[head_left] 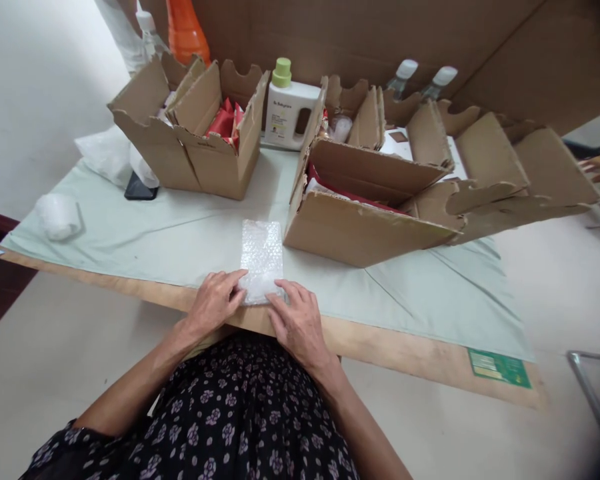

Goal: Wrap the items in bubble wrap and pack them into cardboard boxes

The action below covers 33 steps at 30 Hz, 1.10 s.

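Note:
A small sheet of bubble wrap (261, 257) lies flat on the pale green cloth (180, 233) at the table's near edge. My left hand (214, 301) rests on its near left corner with fingers curled and pressing down. My right hand (296, 321) sits at its near right corner, fingertips bent onto the wrap's edge. Both hands pinch or press the near end of the wrap, which looks bunched up there.
An open cardboard box (200, 133) with red packets stands at the back left, a larger open box (365, 200) to the right. A white bottle with a green cap (286, 107), a dark phone (141, 189) and a wrapped bundle (57, 215) are on the table.

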Each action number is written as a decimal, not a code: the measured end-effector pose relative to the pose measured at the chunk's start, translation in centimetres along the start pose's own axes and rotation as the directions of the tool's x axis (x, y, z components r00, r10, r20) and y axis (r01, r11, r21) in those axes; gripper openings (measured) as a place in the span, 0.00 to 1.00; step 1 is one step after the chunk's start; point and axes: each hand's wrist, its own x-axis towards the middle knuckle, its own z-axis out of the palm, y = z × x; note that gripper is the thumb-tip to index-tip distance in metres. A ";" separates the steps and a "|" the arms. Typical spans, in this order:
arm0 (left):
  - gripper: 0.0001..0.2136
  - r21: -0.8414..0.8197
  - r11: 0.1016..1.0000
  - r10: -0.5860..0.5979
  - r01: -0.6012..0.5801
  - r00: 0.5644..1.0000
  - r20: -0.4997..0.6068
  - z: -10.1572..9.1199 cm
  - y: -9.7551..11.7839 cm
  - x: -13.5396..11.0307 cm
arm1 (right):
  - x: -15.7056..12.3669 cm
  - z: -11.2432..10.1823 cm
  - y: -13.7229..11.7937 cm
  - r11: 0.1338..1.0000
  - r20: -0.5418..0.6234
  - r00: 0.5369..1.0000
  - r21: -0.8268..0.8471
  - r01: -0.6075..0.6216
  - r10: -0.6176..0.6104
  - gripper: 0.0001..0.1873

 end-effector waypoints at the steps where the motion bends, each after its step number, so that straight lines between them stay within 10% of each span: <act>1: 0.18 -0.009 1.000 0.011 -0.012 1.000 -0.015 -0.1 0.0 0.0 | 0.1 -0.5 -0.2 1.000 0.005 1.000 -0.003 0.012 -0.012 0.20; 11: 0.19 -0.042 0.998 0.046 -0.046 0.999 -0.002 0.0 -0.4 0.5 | 1.4 -0.3 1.3 0.992 0.151 0.981 -0.016 0.128 -0.124 0.17; 19: 0.14 -0.061 0.977 0.203 -0.206 0.978 -0.055 -1.9 1.5 -1.4 | 1.1 0.2 1.5 0.991 0.040 0.995 0.098 0.090 -0.094 0.15; 26: 0.11 -0.118 0.993 -0.012 0.007 0.999 -0.046 -0.6 0.7 -0.3 | 1.8 0.4 1.6 0.991 -0.069 0.995 0.123 -0.059 0.068 0.15; 33: 0.11 -0.072 0.997 -0.017 0.009 0.993 -0.115 0.1 0.2 0.4 | 1.4 0.3 2.0 0.996 -0.001 0.997 0.049 0.079 -0.079 0.13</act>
